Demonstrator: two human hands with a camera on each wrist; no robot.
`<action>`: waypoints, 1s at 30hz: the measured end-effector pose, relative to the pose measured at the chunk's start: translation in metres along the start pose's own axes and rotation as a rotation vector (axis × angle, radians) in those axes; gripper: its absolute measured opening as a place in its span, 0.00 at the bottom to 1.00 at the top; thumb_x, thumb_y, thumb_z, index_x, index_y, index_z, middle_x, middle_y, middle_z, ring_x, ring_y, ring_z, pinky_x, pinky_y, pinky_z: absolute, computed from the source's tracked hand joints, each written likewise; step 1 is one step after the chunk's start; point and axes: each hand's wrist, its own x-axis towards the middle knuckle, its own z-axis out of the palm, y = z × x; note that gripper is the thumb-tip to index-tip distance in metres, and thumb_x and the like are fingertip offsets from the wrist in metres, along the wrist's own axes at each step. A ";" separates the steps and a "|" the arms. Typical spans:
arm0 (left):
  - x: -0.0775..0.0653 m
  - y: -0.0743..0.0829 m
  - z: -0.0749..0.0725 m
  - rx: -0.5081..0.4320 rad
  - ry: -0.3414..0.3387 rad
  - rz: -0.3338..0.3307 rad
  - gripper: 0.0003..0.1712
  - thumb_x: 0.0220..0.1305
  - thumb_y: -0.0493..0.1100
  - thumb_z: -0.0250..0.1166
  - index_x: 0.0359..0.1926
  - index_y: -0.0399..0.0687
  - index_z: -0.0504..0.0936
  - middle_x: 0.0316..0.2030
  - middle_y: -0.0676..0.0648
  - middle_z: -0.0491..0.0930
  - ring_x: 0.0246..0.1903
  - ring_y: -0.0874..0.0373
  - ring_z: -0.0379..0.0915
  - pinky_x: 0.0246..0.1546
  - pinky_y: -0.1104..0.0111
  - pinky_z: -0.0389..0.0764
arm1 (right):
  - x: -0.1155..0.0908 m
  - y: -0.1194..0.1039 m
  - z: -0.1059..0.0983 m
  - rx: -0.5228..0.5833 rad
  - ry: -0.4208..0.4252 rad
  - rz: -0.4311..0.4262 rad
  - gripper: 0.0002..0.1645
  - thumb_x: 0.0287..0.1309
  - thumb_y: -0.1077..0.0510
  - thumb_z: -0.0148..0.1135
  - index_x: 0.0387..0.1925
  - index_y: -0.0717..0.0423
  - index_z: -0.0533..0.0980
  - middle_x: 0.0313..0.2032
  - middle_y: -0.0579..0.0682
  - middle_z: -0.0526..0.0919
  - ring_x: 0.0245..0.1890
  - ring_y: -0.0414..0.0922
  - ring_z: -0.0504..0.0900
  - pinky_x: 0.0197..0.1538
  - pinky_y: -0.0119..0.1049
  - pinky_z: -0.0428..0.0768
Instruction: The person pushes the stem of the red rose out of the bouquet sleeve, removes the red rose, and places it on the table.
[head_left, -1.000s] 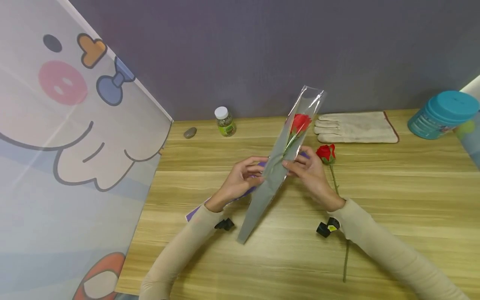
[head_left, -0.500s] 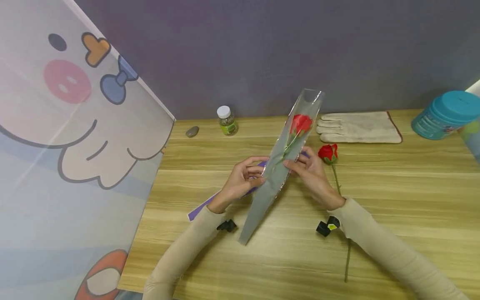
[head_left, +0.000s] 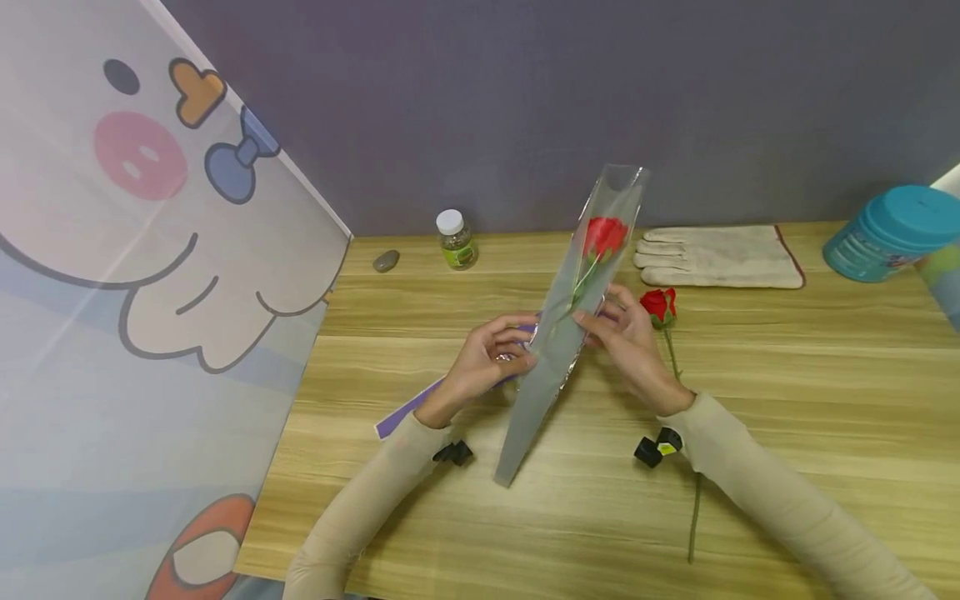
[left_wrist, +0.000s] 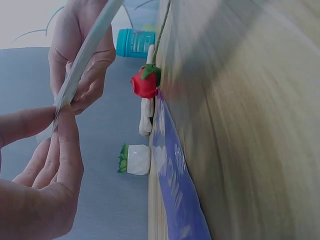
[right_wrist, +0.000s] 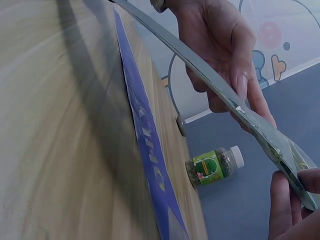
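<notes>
A long tapered flower sleeve (head_left: 536,392), grey with a clear top, is held up over the table, tilted with its narrow end toward me. Inside it is a red rose (head_left: 604,237), its bloom showing through the clear film. My left hand (head_left: 483,360) pinches the sleeve's left edge between thumb and fingers. Higher up, my right hand (head_left: 633,350) pinches the right edge, thumb on the front face. In the right wrist view the sleeve (right_wrist: 200,72) appears edge-on and slightly bowed. A second red rose (head_left: 658,307) lies on the table, its stem partly beneath my right forearm.
Under the hands lies a purple printed strip (head_left: 408,412). Along the back are a grey stone (head_left: 386,261), a white-capped jar (head_left: 456,242), a cloth glove (head_left: 723,257) and a teal tub (head_left: 888,233). The left wrist view shows a white pot-like object with a green top (left_wrist: 137,160).
Both hands keep hold of the sleeve. Its lower tip has shifted a little to the right, and the sleeve with the rose has risen slightly in view.
</notes>
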 end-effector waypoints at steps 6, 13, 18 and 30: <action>-0.005 -0.002 0.006 0.029 -0.016 -0.050 0.35 0.61 0.25 0.70 0.69 0.36 0.73 0.50 0.33 0.84 0.39 0.62 0.83 0.41 0.71 0.86 | 0.002 -0.004 -0.002 0.010 0.002 -0.027 0.23 0.67 0.68 0.65 0.58 0.45 0.71 0.40 0.38 0.88 0.34 0.33 0.87 0.33 0.28 0.86; -0.013 -0.003 0.013 0.064 -0.043 -0.132 0.35 0.60 0.27 0.71 0.68 0.38 0.73 0.46 0.42 0.83 0.39 0.63 0.82 0.39 0.71 0.84 | 0.007 -0.016 -0.006 0.021 0.042 -0.055 0.24 0.66 0.67 0.67 0.58 0.45 0.73 0.40 0.38 0.88 0.33 0.32 0.87 0.30 0.27 0.85; -0.017 -0.003 0.018 0.100 -0.057 -0.160 0.31 0.60 0.29 0.73 0.65 0.37 0.76 0.48 0.41 0.82 0.39 0.63 0.82 0.40 0.70 0.85 | 0.011 -0.028 -0.011 0.077 0.059 -0.073 0.23 0.65 0.69 0.67 0.56 0.46 0.73 0.40 0.39 0.88 0.33 0.33 0.88 0.31 0.26 0.85; -0.020 -0.006 0.022 0.120 -0.057 -0.200 0.29 0.59 0.32 0.75 0.61 0.36 0.78 0.47 0.47 0.79 0.38 0.63 0.79 0.43 0.72 0.82 | 0.019 -0.050 -0.025 0.228 0.079 -0.164 0.25 0.64 0.71 0.67 0.58 0.52 0.73 0.38 0.45 0.88 0.25 0.37 0.86 0.26 0.28 0.85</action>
